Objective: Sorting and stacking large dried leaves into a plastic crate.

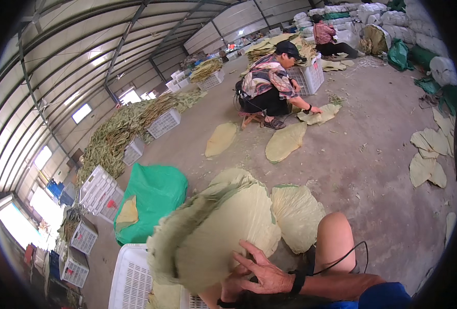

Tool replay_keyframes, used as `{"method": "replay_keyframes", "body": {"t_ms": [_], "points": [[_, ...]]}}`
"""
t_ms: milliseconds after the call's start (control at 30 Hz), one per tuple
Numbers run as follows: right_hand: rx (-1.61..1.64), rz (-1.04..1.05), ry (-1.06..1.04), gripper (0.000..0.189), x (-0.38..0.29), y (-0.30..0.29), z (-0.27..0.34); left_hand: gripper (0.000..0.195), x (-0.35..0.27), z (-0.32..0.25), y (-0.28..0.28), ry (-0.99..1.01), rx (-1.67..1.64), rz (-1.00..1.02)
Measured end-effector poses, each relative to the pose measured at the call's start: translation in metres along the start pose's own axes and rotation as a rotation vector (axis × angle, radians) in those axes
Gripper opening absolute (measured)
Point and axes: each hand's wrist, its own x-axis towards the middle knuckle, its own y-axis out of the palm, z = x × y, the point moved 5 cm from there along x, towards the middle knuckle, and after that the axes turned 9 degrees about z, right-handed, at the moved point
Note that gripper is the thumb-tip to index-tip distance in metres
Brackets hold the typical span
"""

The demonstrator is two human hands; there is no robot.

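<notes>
A bundle of large dried leaves, pale green-yellow and probably lotus leaves, is raised in front of me and blurred along its left part. My left hand grips its lower edge, mostly hidden behind my right hand and the leaves. Fingers apart, my right hand rests against the face of the front leaf. Beyond the bundle, a fan-shaped dried leaf lies on the floor near my bare knee. Below left stands a white plastic crate, with pale leaf material in or behind it partly covered by the bundle.
A green sack lies beyond the crate. Ahead, a co-worker squats on a low stool, one hand on a leaf. Another person sits farther back. Loose leaves lie right; a leaf heap and stacked crates stand left.
</notes>
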Motion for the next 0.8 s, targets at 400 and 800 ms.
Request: {"method": "replay_keyframes", "body": {"t_ms": [400,800], "points": [[0.015,-0.109,-0.073,0.064,0.023,-0.076,0.004,0.052,-0.014,-0.082,-0.028,0.367,0.5,-0.309],[-0.077,-0.019,0.014,0.048,0.04,-0.138,-0.086,0.021,-0.003,-0.052,-0.092,0.237,0.919,-0.182]]}}
